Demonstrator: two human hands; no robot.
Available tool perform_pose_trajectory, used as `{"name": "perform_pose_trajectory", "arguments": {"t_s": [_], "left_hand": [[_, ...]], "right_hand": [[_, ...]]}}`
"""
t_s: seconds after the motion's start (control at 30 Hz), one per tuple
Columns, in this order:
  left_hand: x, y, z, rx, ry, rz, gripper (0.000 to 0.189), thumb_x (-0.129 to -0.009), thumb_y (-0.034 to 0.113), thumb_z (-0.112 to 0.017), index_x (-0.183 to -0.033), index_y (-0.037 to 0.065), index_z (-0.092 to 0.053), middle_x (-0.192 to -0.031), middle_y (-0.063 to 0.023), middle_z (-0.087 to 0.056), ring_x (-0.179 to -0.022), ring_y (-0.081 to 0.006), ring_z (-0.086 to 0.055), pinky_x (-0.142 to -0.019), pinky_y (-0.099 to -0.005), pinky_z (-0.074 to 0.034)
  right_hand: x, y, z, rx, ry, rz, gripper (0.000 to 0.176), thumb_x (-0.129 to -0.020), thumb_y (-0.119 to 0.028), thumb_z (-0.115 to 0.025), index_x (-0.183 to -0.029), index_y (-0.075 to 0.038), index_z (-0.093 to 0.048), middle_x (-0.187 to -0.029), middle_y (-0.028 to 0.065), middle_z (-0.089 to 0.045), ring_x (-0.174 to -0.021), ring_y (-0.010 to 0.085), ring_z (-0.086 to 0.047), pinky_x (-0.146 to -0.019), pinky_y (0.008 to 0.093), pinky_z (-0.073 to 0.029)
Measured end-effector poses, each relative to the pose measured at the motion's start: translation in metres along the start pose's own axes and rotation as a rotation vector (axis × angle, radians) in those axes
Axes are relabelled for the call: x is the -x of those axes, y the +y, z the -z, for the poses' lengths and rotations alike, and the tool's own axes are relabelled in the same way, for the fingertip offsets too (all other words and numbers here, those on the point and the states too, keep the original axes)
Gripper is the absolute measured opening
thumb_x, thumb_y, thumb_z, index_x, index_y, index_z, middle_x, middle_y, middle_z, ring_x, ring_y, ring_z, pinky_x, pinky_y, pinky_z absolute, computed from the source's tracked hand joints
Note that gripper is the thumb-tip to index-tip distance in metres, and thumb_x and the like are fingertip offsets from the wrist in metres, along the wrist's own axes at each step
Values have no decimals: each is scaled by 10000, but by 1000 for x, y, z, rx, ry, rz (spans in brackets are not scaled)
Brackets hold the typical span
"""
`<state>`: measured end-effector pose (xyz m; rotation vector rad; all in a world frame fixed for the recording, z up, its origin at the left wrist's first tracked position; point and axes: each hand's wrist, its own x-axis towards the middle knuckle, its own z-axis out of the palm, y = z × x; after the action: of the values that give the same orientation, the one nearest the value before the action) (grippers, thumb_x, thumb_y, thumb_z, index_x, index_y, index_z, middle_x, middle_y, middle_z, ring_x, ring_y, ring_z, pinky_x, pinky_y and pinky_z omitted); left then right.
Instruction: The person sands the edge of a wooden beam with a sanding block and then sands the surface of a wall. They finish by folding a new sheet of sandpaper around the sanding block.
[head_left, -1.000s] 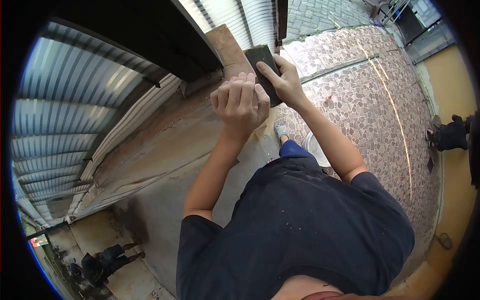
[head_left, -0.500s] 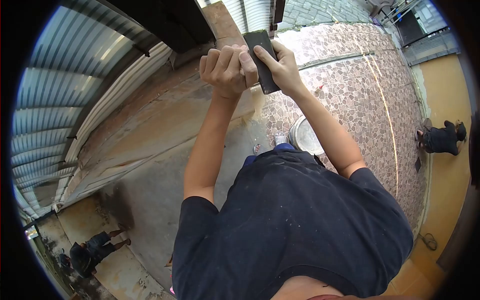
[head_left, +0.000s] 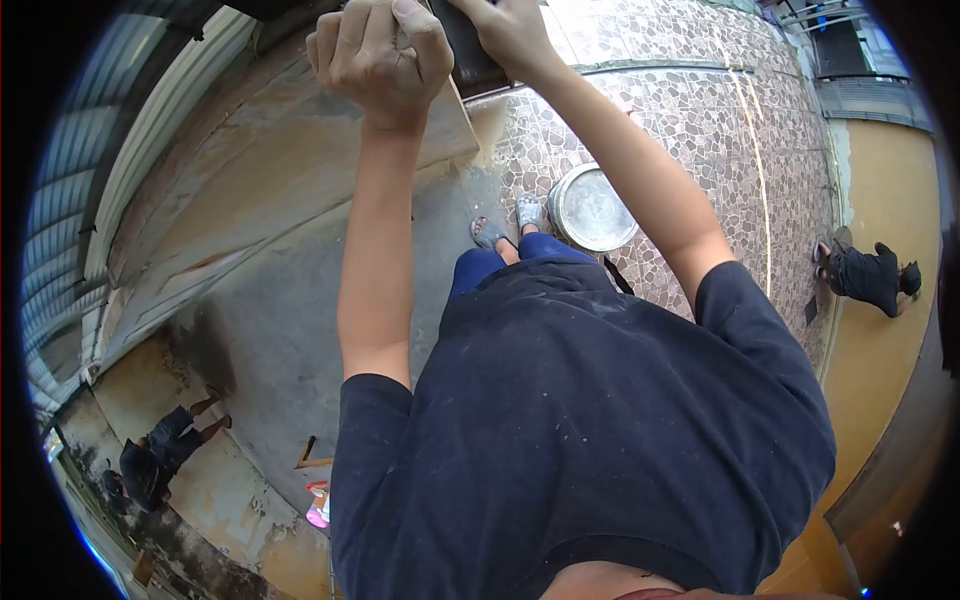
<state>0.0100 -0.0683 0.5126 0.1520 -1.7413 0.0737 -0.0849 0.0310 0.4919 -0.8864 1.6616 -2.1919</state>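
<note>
My right hand (head_left: 508, 38) grips a dark, flat rectangular block (head_left: 468, 55) at the top edge of the view. The block's far end is cut off by the frame. Just left of it, my left hand (head_left: 382, 52) is closed with its fingers curled and the thumb folded over. Whatever may be inside that fist is hidden. Both arms stretch forward and up, and the block lies between the two hands.
A round pale bucket (head_left: 595, 207) stands by my sandalled feet (head_left: 505, 225). A low plastered ledge (head_left: 300, 165) runs along the left. One person (head_left: 865, 275) is at the right wall, another (head_left: 160, 455) at the lower left. An L-shaped tool (head_left: 312, 460) lies on the floor.
Both hands and the block have shifted up and left in the view, partly out of frame. More of my feet and the bucket shows. My right hand keeps its grip on the block.
</note>
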Motion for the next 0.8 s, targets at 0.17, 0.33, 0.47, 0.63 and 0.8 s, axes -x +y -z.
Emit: {"name": "perform_pose_trajectory", "arguments": {"t_s": [0.17,0.33,0.47,0.63,0.8], "left_hand": [[-1,-1,6,-11,-42,-27,356,-948,204,-502,-745,126,-783,-687,2,-660,-633,-222,-556,-654,-352,-447],[0,0,13,-1,-84,-17,298,-943,206,-537,-788,118,-776,-720,-11,-675,-658,-230,-578,-681,-354,-462],[-19,23,28,83,-177,104,173,-844,163,-665,-764,10,-664,-773,-149,-672,-776,-315,-667,-791,-395,-515],[9,32,52,380,50,286,192,-865,241,-710,-893,53,-740,-891,-97,-733,-807,-268,-669,-813,-368,-515],[93,55,179,476,-580,958,274,-938,282,-755,-1014,21,-715,-967,-112,-721,-788,-200,-681,-733,-343,-542]], "right_hand": [[-38,-4,-8,75,19,158,297,-1005,-247,-689,-992,50,-683,-828,98,-711,-739,137,-621,-639,311,-492],[55,18,52,230,-240,-73,404,-984,-370,-720,-1031,32,-714,-786,36,-690,-700,69,-617,-616,259,-497],[134,37,82,-10,2,-495,367,-1028,-334,-662,-1102,23,-706,-835,23,-669,-678,61,-566,-597,251,-456],[202,39,66,-307,219,-813,405,-1098,-362,-485,-1089,19,-621,-732,50,-578,-554,132,-526,-501,249,-421],[245,38,10,-566,8,-844,411,-1090,-373,-408,-1044,-18,-610,-654,35,-494,-488,151,-458,-460,291,-383]]}}
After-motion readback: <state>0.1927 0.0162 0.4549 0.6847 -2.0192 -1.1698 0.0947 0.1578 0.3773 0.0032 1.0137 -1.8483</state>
